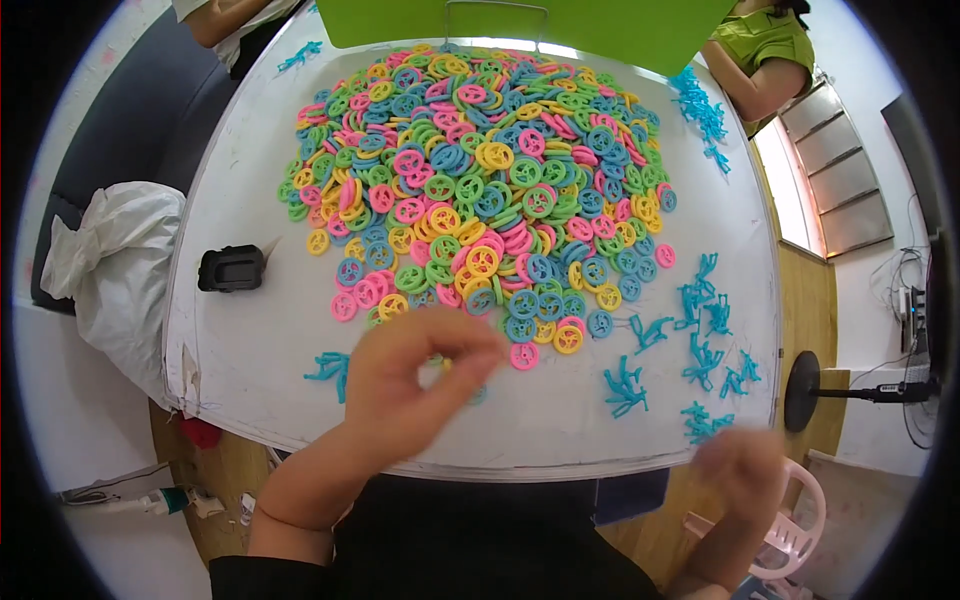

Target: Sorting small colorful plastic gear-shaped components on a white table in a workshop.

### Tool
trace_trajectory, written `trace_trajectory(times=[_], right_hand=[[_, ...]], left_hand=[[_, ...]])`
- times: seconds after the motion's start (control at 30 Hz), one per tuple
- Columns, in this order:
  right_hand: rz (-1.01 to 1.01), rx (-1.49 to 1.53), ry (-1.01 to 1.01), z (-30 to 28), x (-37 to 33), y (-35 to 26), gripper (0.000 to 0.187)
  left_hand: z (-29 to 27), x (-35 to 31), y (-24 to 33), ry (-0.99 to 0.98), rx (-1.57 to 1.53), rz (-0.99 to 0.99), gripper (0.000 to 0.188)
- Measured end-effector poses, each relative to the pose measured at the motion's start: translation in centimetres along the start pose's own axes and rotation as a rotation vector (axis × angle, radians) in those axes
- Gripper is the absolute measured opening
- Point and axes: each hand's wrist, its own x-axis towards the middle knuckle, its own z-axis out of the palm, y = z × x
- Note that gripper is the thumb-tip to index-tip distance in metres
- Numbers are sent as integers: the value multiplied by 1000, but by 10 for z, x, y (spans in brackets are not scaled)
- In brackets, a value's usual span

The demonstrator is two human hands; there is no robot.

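Observation:
My left hand [405, 385] is over the near edge of a large heap of small plastic wheels [500, 210]. Its thumb and forefinger curl together in a pinch, slightly blurred; what is between the tips, if anything, cannot be made out. Behind the hand, a few wheels are partly covered. My right hand [745, 465] is at the table's near right corner, smeared by motion, so its fingers do not show clearly. It is close to a small bunch of turquoise plastic pieces [707, 422]. The wheels are pink, yellow, green and blue, each with spokes.
More turquoise pieces [623, 388] lie in bunches on the white table [260, 370], others [700, 110] at the far right. A black tray [232, 269] is on the left. A green panel [520, 30] stands at the back. Two other people are at the far corners.

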Motion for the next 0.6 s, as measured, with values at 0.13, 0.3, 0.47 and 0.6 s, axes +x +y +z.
trace_trajectory(times=[0.13, 0.3, 0.47, 0.6], right_hand=[[-11, -647, 356, -6, 76, 13, 19], [-347, -879, 175, 26, 106, 23, 27], [-294, -945, 139, 26, 114, 23, 26], [-276, -768, 65, 34, 98, 10, 26]], left_hand=[[3, -5, 47, -432, -403, 199, 8], [21, -10, 78, -583, -1002, 76, 18], [70, -19, 59, -71, -1178, 694, 12], [26, -3, 78, -509, -1047, 125, 12]])
